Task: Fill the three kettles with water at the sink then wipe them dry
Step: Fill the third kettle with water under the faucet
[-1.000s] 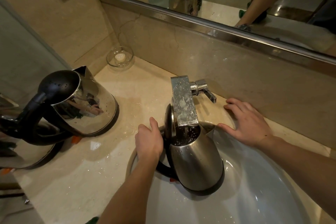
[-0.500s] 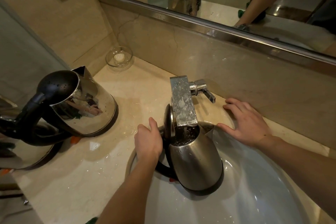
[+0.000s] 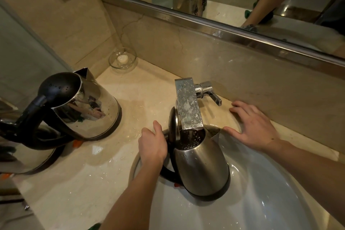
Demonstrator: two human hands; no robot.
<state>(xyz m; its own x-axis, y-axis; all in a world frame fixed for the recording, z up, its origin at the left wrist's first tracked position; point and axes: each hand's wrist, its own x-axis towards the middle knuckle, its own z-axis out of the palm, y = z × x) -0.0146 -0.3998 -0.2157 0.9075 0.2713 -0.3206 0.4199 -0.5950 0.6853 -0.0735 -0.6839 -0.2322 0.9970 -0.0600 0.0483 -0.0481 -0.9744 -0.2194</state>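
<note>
One kettle [image 3: 201, 166], gripped by left hand [image 3: 152, 144], stands near right hand [image 3: 255, 127].

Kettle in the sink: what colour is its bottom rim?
Black; the kettle above it is silver. Head view.

Warm, dim, yellowish light across the whole view. A bright glare patch sits on the countertop [image 3: 97, 150] at 8 o'clock, and white glints streak the sink basin [image 3: 261, 201] at 5 o'clock. The steel kettle [image 3: 203, 166] at centre shows a soft sheen; the second kettle [image 3: 89, 114] at 9 o'clock mirrors the room crisply. The mirror frame [image 3: 224, 30] bows with wide-angle distortion at 1 o'clock. The far 9 o'clock edge goes dark and smeared.
</note>
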